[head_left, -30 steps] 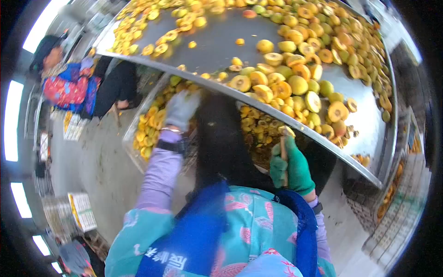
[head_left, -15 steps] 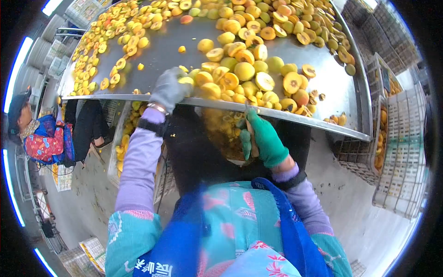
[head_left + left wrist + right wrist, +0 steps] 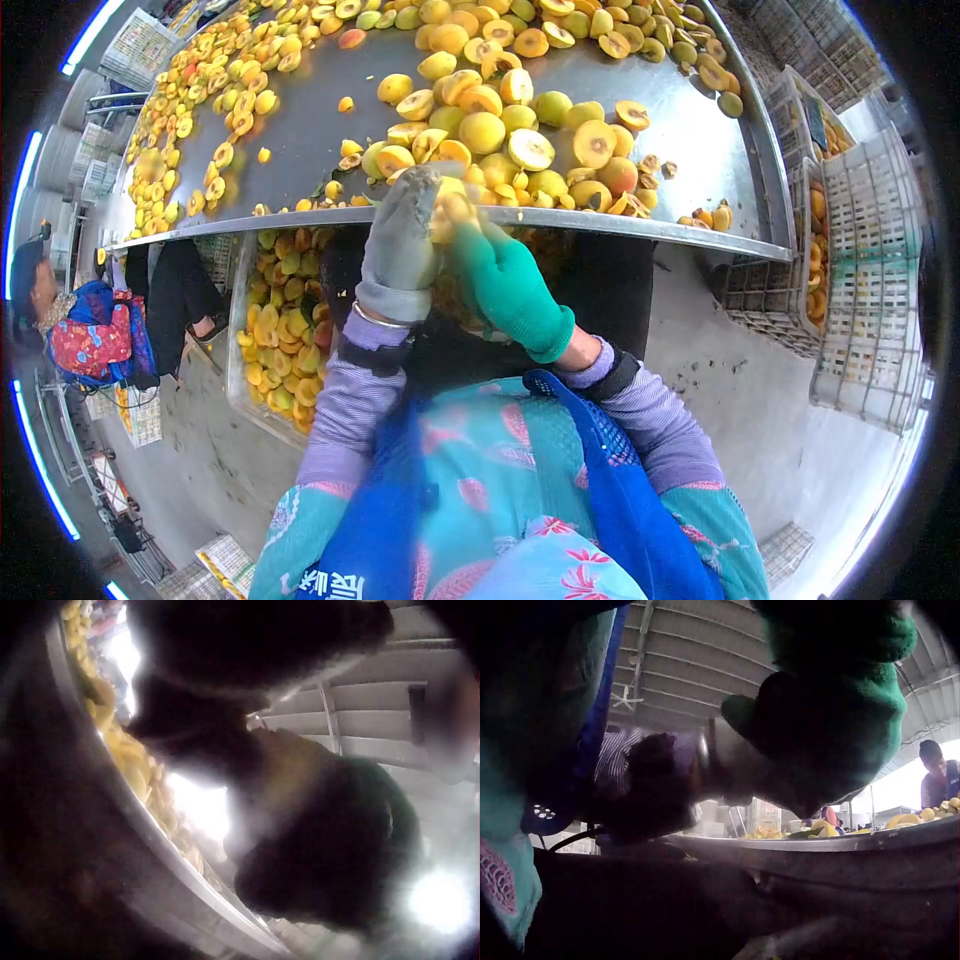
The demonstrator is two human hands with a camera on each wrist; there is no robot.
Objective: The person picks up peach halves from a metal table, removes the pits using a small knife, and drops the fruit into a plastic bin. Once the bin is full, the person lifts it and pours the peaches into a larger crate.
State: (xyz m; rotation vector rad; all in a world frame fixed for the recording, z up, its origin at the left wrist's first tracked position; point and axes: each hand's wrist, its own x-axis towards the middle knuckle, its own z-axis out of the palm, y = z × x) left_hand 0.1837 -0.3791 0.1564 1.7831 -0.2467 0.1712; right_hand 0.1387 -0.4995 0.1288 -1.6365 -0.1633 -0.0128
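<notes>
In the head view I have both hands brought together at the near edge of the metal table. The left hand, in a grey glove, pinches a yellow fruit at its fingertip end, with the thumb side turned toward the other glove. The right hand, in green, meets the fruit from its other side, so I see the fruit wedged between the two gloves, right by the table's rim. Blur hides how the green fingers lie, and I cannot tell whether they grip anything. Just past the fruit I see cut and whole fruits heaped on the metal. A crate of fruit stands left of the person's lap, stacked crates stand at far right, and another person sits at far left.

In the left wrist view the gloves are mostly dark shapes to me. A blurred yellowish patch, apparently the fruit, shows between the upper dark shape and the green-edged right glove; the table's rim slants past on the left with fruits along it.

In the right wrist view I get the green glove's bulk at upper right, with the left wrist's bracelet close behind. The pinched fruit is hidden from me here; other fruits show beyond the rim.
</notes>
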